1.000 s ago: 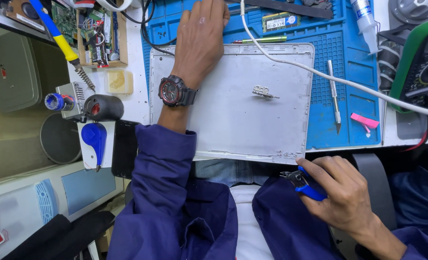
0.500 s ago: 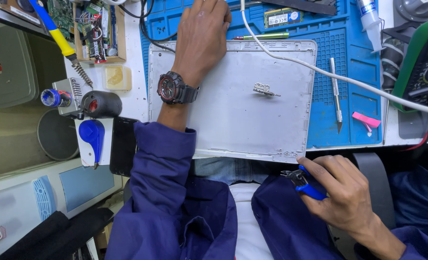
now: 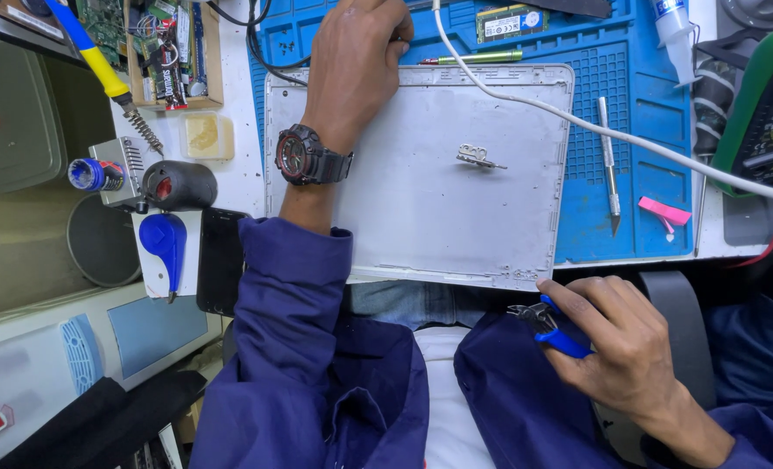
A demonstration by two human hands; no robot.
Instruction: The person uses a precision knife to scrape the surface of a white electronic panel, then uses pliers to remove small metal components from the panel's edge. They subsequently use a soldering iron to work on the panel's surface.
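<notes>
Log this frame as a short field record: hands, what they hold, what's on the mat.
left hand: palm down on far edge of grey laptop cover
right hand: below near edge of cover, holding blue-handled cutters
wrist: dark watch on left arm
on cover: small metal hinge part, white cable crossing its corner
blue mat: precision knife, pink tab
left of cover: soldering iron stand, blue tool

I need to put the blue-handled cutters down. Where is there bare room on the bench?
The grey panel is mostly bare: free between the left hand, the small metal hinge and its near edge. The blue mat beside the tweezers is narrow. The soldering stand corner is crowded.
</notes>
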